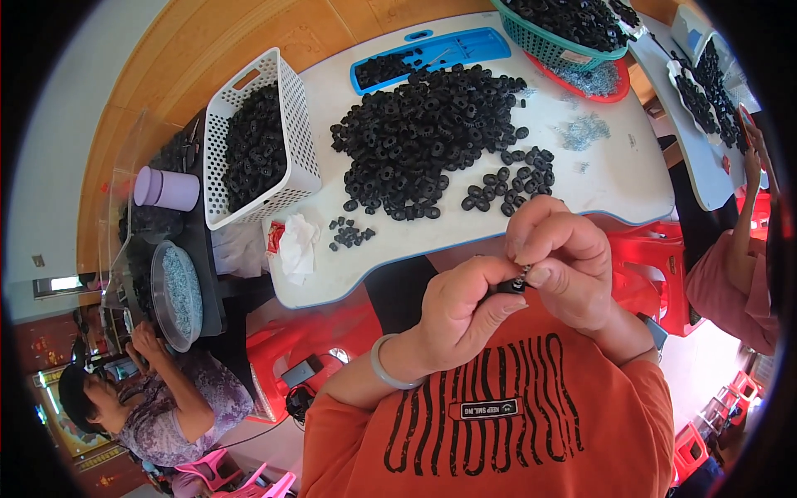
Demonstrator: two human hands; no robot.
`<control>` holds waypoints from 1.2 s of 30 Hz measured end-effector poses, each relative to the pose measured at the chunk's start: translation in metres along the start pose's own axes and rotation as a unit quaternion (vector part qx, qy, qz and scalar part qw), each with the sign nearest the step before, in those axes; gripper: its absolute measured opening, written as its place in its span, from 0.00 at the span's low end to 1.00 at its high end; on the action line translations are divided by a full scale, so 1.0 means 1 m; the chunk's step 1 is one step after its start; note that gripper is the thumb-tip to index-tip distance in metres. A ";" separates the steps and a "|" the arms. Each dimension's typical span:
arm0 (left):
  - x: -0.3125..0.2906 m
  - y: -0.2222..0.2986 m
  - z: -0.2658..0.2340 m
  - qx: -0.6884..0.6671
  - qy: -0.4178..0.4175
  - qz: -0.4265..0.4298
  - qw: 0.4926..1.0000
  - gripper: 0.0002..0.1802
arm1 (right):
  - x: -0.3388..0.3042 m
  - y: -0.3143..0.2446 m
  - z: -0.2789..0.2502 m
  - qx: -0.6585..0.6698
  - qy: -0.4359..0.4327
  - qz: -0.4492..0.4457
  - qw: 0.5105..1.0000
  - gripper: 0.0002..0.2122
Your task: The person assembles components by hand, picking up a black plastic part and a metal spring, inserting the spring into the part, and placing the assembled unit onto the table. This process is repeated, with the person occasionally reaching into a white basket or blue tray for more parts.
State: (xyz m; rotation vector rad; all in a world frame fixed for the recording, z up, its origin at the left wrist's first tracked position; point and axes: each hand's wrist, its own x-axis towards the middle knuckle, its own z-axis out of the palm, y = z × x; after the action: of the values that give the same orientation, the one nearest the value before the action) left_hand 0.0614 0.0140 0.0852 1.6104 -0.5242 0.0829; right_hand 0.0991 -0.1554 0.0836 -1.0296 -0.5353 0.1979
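Note:
Close in front of my orange shirt, my left hand [466, 314] pinches a small black plastic cord lock part [508, 287] between thumb and forefinger. My right hand [571, 264] meets it from the other side. Its thumb and forefinger are closed on a tiny silvery piece, perhaps a spring, at the end of the black part; the fingers partly hide it. Beyond the hands, a large heap of black oval parts with holes [423, 133] covers the table [365, 257]. Several similar ovals [506, 187] lie loose nearer my right hand. Small silvery pieces [584, 131] are scattered farther right.
A white perforated basket [300, 158] of black parts stands left. Small black pieces [352, 234] and a tissue [297, 247] lie near it. A blue tray [490, 46] sits at the back, beside a green basket [531, 37] over a red tray [621, 90]. Other people work on both sides.

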 end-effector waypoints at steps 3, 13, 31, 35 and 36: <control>-0.001 0.001 -0.001 0.012 0.004 0.005 1.000 0.09 | 0.000 0.000 0.000 -0.075 -0.017 -0.032 0.997 0.05; -0.006 -0.010 0.000 -0.041 0.043 0.003 0.998 0.10 | 0.014 -0.003 -0.015 -0.358 -0.159 -0.232 0.890 0.13; 0.001 -0.022 0.003 -0.048 0.158 0.051 0.985 0.17 | 0.002 0.047 0.038 -0.252 0.052 -0.056 0.965 0.10; -0.002 -0.025 0.002 0.007 0.157 0.091 0.983 0.16 | -0.002 0.052 0.039 -0.160 0.051 -0.054 0.984 0.09; -0.003 -0.026 0.003 0.010 0.159 0.094 0.983 0.16 | -0.003 0.052 0.039 -0.146 0.050 -0.053 0.987 0.09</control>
State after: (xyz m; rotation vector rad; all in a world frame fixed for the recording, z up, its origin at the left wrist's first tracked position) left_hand 0.0682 0.0128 0.0600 1.5259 -0.4260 0.4805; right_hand 0.0808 -0.1001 0.0538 -1.2850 -0.5357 -0.0294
